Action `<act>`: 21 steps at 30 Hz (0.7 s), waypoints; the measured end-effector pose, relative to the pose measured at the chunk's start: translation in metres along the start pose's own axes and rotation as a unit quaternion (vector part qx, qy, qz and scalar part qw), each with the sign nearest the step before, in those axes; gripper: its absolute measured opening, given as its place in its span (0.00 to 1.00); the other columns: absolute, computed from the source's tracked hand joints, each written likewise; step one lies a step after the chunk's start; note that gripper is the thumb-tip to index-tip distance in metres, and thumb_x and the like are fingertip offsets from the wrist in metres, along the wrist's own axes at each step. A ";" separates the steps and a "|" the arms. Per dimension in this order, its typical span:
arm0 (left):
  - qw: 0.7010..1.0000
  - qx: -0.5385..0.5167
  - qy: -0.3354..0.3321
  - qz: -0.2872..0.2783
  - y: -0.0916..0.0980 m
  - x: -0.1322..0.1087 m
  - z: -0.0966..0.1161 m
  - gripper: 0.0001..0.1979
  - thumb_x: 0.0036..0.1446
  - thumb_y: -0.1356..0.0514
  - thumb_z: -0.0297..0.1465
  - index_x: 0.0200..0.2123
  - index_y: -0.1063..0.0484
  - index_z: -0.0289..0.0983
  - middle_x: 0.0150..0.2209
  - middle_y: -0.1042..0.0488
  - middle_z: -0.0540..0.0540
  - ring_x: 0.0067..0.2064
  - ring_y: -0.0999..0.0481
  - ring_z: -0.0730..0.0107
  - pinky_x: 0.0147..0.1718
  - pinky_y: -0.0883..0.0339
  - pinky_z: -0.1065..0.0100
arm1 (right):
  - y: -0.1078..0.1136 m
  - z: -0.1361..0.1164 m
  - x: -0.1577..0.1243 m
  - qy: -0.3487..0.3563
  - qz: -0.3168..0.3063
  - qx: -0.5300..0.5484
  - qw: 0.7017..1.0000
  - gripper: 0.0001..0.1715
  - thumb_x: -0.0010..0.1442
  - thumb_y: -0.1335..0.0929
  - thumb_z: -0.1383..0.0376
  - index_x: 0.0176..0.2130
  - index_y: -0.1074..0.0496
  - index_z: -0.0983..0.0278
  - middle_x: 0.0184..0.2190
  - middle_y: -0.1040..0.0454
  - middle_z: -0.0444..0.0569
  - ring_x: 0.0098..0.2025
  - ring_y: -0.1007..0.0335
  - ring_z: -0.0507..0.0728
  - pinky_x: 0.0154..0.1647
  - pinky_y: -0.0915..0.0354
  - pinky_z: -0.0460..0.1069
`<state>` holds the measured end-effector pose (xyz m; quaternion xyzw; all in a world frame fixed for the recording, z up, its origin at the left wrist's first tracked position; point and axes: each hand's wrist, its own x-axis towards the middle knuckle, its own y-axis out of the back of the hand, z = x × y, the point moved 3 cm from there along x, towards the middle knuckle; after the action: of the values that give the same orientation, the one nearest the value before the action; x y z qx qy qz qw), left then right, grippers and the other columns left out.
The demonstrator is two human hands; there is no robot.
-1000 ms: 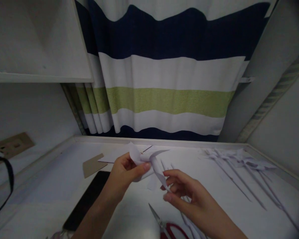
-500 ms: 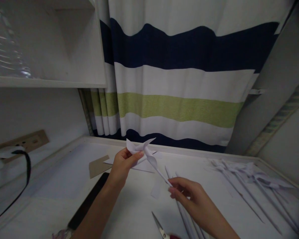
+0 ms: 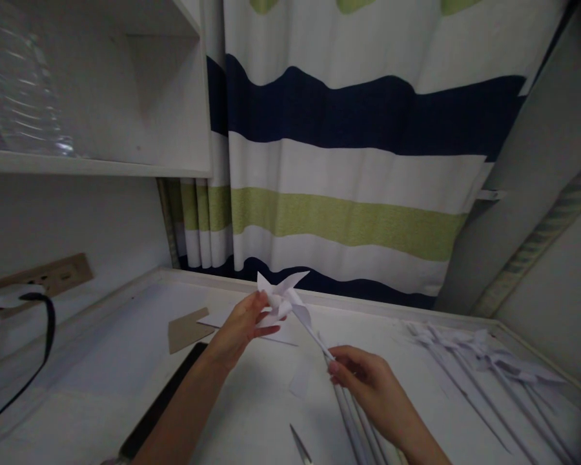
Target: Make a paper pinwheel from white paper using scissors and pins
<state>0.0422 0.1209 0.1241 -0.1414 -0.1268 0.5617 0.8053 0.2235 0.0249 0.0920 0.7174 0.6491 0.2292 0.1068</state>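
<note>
A white paper pinwheel is held up above the white desk. My left hand pinches its folded blades from the left, thumb and fingers closed on the paper. My right hand grips the lower end of its thin rolled paper stick, fingers curled round it. Several more rolled paper sticks lie on the desk under my right hand.
Finished paper pinwheels lie in a row at the right. A scissor tip shows at the bottom edge. A dark phone, a cardboard scrap, a wall socket with black cable, a shelf and a striped curtain surround the desk.
Both hands have raised the pinwheel and moved it away from me. My right hand slid down to the stick's lower end. The view tilted up, hiding the red scissor handles.
</note>
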 end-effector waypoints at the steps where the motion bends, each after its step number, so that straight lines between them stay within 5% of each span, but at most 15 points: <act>1: 1.000 -0.002 -0.002 0.004 0.003 0.002 0.000 0.18 0.42 0.39 0.43 0.33 0.31 0.35 0.35 0.28 0.42 0.37 0.28 0.60 0.30 0.32 0.64 | 0.003 0.002 0.002 0.003 0.010 -0.001 1.000 0.14 0.54 0.37 0.62 0.37 0.29 0.66 0.27 0.27 0.48 0.29 0.31 0.54 0.30 0.35 0.47; 7: 0.998 -0.036 0.029 0.049 0.017 0.014 0.003 0.18 0.48 0.45 0.44 0.35 0.32 0.36 0.45 0.33 0.40 0.45 0.32 0.57 0.36 0.34 0.62 | 0.021 0.020 0.016 0.010 0.073 -0.032 0.997 0.16 0.54 0.38 0.59 0.36 0.30 0.68 0.28 0.26 0.50 0.30 0.30 0.56 0.31 0.35 0.48; 14: 0.992 -0.092 0.007 0.090 0.023 0.011 0.021 0.12 0.54 0.50 0.38 0.33 0.33 0.36 0.41 0.30 0.44 0.49 0.35 0.60 0.44 0.40 0.60 | 0.053 0.050 0.019 -0.034 0.138 -0.131 0.981 0.16 0.54 0.38 0.58 0.37 0.31 0.67 0.29 0.25 0.50 0.32 0.29 0.56 0.31 0.35 0.48; 21: 0.986 -0.128 -0.058 0.089 0.047 0.010 0.040 0.12 0.55 0.52 0.39 0.33 0.35 0.39 0.43 0.30 0.55 0.55 0.44 0.64 0.53 0.51 0.61 | 0.109 0.108 -0.035 -0.197 0.217 -0.342 0.893 0.12 0.58 0.39 0.61 0.37 0.33 0.67 0.33 0.29 0.47 0.35 0.32 0.53 0.38 0.37 0.54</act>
<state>-0.0095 0.1489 0.1445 -0.2217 -0.2311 0.6175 0.7184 0.3682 -0.0085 0.0403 0.7896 0.3247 0.3088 0.4192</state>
